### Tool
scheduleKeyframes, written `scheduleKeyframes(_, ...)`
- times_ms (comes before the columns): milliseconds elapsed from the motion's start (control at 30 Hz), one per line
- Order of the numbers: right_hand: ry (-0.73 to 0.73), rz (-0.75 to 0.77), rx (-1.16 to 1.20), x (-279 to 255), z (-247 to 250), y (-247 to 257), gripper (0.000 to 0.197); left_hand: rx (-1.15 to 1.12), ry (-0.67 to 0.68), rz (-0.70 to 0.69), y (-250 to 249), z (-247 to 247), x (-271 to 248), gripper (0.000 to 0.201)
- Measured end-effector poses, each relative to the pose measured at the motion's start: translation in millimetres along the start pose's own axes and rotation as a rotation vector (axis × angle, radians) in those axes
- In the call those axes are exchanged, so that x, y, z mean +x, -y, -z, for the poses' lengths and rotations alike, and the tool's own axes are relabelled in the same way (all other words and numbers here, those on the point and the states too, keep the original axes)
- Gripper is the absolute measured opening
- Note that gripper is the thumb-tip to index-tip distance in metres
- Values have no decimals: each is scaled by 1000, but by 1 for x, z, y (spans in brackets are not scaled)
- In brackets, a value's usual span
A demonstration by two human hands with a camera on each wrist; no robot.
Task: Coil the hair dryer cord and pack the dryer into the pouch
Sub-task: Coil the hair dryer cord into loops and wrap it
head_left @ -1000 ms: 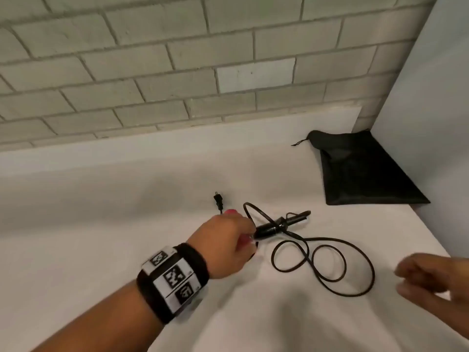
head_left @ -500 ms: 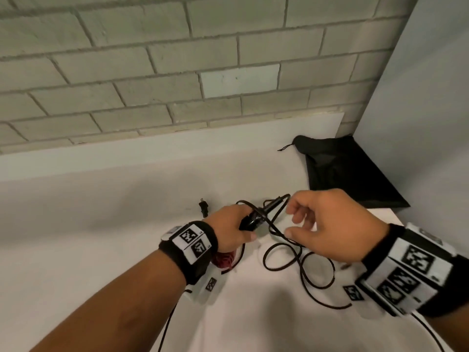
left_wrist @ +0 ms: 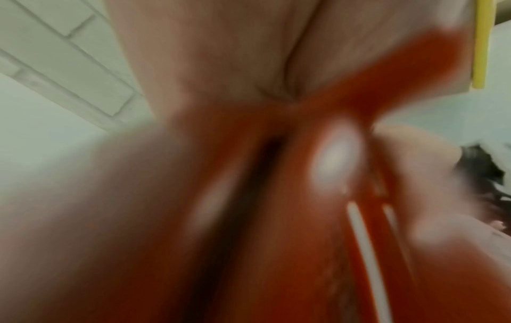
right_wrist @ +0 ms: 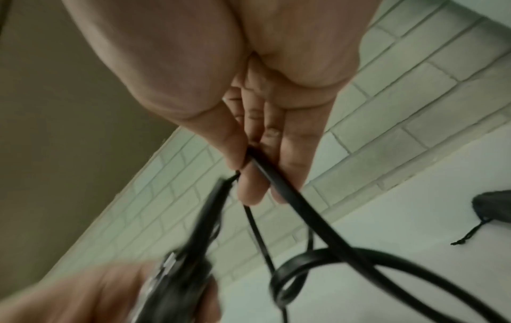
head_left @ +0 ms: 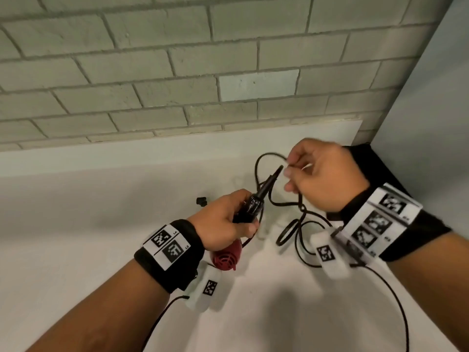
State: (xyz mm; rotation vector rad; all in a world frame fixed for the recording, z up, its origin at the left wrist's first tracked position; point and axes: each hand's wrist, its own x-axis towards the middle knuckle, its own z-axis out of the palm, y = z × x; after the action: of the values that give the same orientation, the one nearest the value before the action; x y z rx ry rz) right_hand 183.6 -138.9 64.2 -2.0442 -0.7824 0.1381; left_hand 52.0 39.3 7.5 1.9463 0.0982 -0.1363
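Note:
My left hand grips the hair dryer by its black handle, with the dark red body pointing down toward me, lifted off the white counter. The left wrist view is a blur of red dryer and palm. My right hand pinches the black cord between thumb and fingers just past the handle's strain relief; the same pinch shows in the right wrist view. Loose cord loops hang down to the counter. The plug lies left of the handle. The black pouch lies behind my right wrist.
A painted brick wall backs the counter, and a grey panel closes it off on the right. Thin black wires run from both wrist cameras across the counter.
My left hand lifted the dryer off the counter and tilted the handle up. My right hand came in from the right and took hold of the cord near the handle, raising a loop.

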Motion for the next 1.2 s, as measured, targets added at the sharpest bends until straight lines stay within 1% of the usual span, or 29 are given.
scheduleKeyframes(100, -86, -136, 120, 18, 18, 1, 18, -113, -24, -33, 0, 6, -10, 33)
scheduleKeyframes(167, -54, -198, 90, 24, 19, -6, 16, -191, -56, -66, -2, 11, -15, 34)
scheduleKeyframes(200, -7, -204, 14, 25, 16, -11, 14, -226, -63, -82, -4, 12, -16, 34)
scheduleKeyframes(233, 46, -188, -125, 24, 13, -13, 10, -255, -62, -99, -5, 13, -17, 34)
scheduleKeyframes(267, 91, -146, -279, 22, 10, -12, 11, -276, -58, -113, -8, 13, -18, 34)
scheduleKeyframes(300, 127, -83, -390, 21, 8, -8, 24, -293, -50, -124, -10, 14, -18, 35)
scheduleKeyframes(333, 161, -4, -389, 21, 6, -2, 39, -308, -42, -134, -12, 15, -19, 35)
scheduleKeyframes(367, 201, 63, -318, 21, 4, 8, 49, -325, -31, -144, -14, 15, -18, 35)
scheduleKeyframes(400, 258, 113, -191, 21, 1, 17, 49, -345, -19, -153, -16, 16, -18, 36)
scheduleKeyframes(433, 325, 147, -68, 23, -4, 26, 42, -369, -9, -159, -19, 17, -17, 37)
scheduleKeyframes(500, 391, 179, 60, 28, -10, 36, 17, -420, 26, -169, -22, 18, -19, 38)
scheduleKeyframes(533, 400, 179, 108, 30, -11, 40, 15, -427, 38, -170, -23, 18, -21, 38)
scheduleKeyframes(567, 404, 173, 145, 32, -9, 43, 18, -418, 39, -168, -24, 18, -23, 38)
scheduleKeyframes(633, 399, 209, 160, 33, -5, 52, 21, -392, 21, -170, -29, 19, -29, 40)
scheduleKeyframes(700, 422, 293, 88, 33, -3, 63, 20, -439, 9, -212, -39, 23, -31, 39)
scheduleKeyframes(767, 482, 362, 26, 32, -5, 75, 21, -561, 7, -263, -50, 29, -29, 29)
scheduleKeyframes(800, 508, 377, 24, 31, -6, 78, 22, -618, 0, -264, -56, 31, -29, 23)
scheduleKeyframes(833, 526, 377, 42, 32, -5, 80, 22, -658, -7, -252, -60, 32, -29, 23)
scheduleKeyframes(900, 545, 385, 91, 32, -2, 80, 19, -693, 8, -225, -67, 30, -32, 35)
scheduleKeyframes(1000, 579, 385, 233, 31, 5, 73, 18, -687, 89, -226, -69, 27, -38, 33)
scheduleKeyframes(1067, 556, 355, 346, 31, 7, 64, 17, -691, 139, -242, -70, 28, -40, 30)
scheduleKeyframes(1133, 468, 305, 416, 31, 2, 56, 19, -677, 189, -287, -72, 29, -40, 24)
scheduleKeyframes(1200, 368, 230, 489, 26, -9, 51, 26, -712, 223, -322, -77, 27, -38, 20)
